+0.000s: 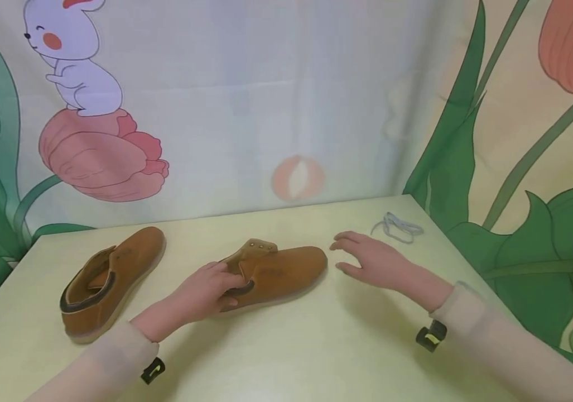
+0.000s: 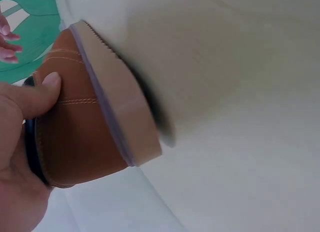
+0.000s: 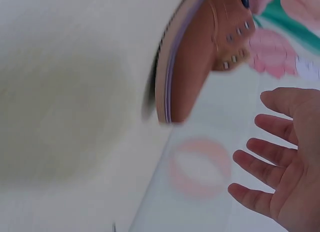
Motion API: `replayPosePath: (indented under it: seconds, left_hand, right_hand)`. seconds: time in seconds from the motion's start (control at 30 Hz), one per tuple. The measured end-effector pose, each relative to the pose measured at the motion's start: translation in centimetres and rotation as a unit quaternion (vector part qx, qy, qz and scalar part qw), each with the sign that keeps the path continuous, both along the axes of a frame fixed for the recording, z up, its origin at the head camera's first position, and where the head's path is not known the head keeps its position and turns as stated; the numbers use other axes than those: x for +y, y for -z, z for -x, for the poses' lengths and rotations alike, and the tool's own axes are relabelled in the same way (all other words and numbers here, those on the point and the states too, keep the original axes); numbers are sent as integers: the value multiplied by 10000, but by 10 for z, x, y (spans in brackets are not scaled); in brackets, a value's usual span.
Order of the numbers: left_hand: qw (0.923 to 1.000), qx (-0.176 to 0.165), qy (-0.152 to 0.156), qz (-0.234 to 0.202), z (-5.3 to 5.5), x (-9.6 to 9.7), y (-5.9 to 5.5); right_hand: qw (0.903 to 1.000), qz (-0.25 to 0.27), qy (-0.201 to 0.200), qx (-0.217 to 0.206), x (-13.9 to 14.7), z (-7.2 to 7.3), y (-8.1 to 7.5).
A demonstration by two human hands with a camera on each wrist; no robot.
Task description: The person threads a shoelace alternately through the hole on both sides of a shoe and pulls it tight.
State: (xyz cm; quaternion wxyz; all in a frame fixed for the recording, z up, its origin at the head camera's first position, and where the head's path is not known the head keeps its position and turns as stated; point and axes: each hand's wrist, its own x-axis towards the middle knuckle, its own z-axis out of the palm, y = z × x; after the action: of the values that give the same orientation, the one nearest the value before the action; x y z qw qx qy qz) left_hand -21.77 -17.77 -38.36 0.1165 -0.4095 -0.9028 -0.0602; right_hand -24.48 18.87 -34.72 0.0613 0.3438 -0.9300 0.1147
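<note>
A brown leather shoe [image 1: 286, 273] without a lace lies in the middle of the table, its toe to the right and one eyelet flap folded up. My left hand [image 1: 208, 290] grips it at the heel collar; in the left wrist view the thumb [image 2: 50, 86] presses on the outer side of the heel [image 2: 85, 137]. Just past the toe, my right hand [image 1: 374, 259] hovers above the table with nothing in it. Its fingers [image 3: 265, 162] are spread and relaxed in the right wrist view, apart from the shoe [image 3: 192, 61].
The second brown shoe [image 1: 115, 279] stands at the left of the table [image 1: 286, 357], toe pointing away. A bundled pale grey shoelace [image 1: 399, 228] lies near the back right corner. Behind hangs a printed curtain [image 1: 246, 111] with a rabbit and tulips.
</note>
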Motion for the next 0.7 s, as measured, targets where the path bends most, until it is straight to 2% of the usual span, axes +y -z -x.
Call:
replayPosePath:
  seconds: [0.17, 0.27, 0.37, 0.5, 0.6, 0.7]
  left_hand:
    - [9966, -730, -376, -46, 3, 7, -15]
    - [9910, -1095, -713, -292, 5, 16, -19]
    - [9837, -1343, -1024, -617, 8, 29, -17]
    - [9754, -1552, -1230, -965, 11, 43, -9]
    - [9730, -1578, -1238, -1141, 9, 45, -4]
    - [9738, -1487, -1219, -1217, 7, 44, -2]
  right_hand:
    - [9985, 126, 539, -36, 44, 9, -28]
    - [9961, 95, 843, -233, 67, 11, -31]
    - [9926, -168, 1084, -530, 89, 7, -24]
    - [9807, -830, 1497, -940, 115, -3, -10]
    - [9674, -1227, 1904, -1133, 127, -9, 1]
    - [9513, -1478, 2338, -1361, 136, -12, 12]
